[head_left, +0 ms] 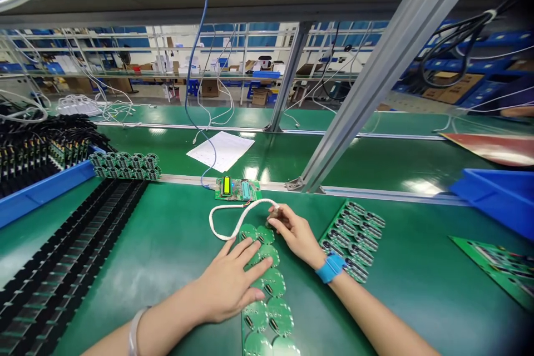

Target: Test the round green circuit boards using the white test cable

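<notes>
A panel of round green circuit boards [276, 282] lies on the green bench in front of me. My left hand [233, 278] rests flat across the panel's left side, fingers spread. At the panel's far right corner, my right hand [294, 233] pinches a small brownish probe connector [273, 214], its tip by the top round board. From that connector a white sleeved cable [213, 221] loops left and back to a green programmer board [237, 189] with a lit yellow-green display. My fingers hide part of the connector.
Right of my hand lies another board panel [354, 239]; a blue bin [500, 200] stands beyond it. Stacked panels [125, 166] and black slotted strips [79, 239] are on the left. A metal post [362, 78] slants up behind, near white paper [221, 150].
</notes>
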A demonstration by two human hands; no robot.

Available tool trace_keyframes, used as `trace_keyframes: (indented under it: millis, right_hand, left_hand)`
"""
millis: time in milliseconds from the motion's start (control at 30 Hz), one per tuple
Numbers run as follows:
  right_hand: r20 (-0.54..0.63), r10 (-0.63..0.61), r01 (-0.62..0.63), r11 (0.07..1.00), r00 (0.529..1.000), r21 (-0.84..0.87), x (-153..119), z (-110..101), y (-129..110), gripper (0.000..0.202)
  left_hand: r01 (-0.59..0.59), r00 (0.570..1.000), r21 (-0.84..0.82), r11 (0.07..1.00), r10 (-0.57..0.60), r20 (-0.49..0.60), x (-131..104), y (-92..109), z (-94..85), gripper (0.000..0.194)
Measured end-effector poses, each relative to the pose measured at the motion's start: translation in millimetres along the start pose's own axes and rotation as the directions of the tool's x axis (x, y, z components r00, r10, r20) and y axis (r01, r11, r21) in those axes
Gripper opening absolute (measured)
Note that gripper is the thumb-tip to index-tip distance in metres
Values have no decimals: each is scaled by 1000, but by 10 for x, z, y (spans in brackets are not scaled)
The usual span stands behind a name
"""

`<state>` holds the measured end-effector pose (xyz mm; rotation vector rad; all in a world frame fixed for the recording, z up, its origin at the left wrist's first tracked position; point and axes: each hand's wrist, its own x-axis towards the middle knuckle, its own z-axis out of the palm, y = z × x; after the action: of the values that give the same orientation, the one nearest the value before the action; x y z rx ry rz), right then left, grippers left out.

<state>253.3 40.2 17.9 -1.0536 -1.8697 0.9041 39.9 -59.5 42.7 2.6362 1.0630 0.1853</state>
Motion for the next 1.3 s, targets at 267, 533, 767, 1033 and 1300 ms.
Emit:
trace_keyframes:
  millis: [267, 533, 767, 1033, 1300]
  right_hand:
    - [-15, -53, 52, 996, 998, -78, 10, 44, 0, 16]
    - [-13, -63, 61, 993, 998, -99, -13, 39, -5, 20]
    - [-27, -67, 64, 993, 997, -97, -11, 57, 6, 21]
    - [-29, -82, 79, 992, 996, -96, -2, 63, -9, 21]
    - [-27, -77, 74, 993, 997, -97, -2, 51, -18, 21]
  left_hand:
    - [-56, 998, -63, 996, 58, 32, -30, -110, -74, 66]
    - [-32, 997, -4, 999, 32, -65, -63, -121, -31, 70]
    - [-4, 997, -11, 1000, 3, -83, -72, -113, -26, 74]
    - [8, 998, 4, 1000, -8, -67, -77, -103, -24, 76]
    - [20, 998, 18, 1000, -19, -56, -57, -96, -35, 79]
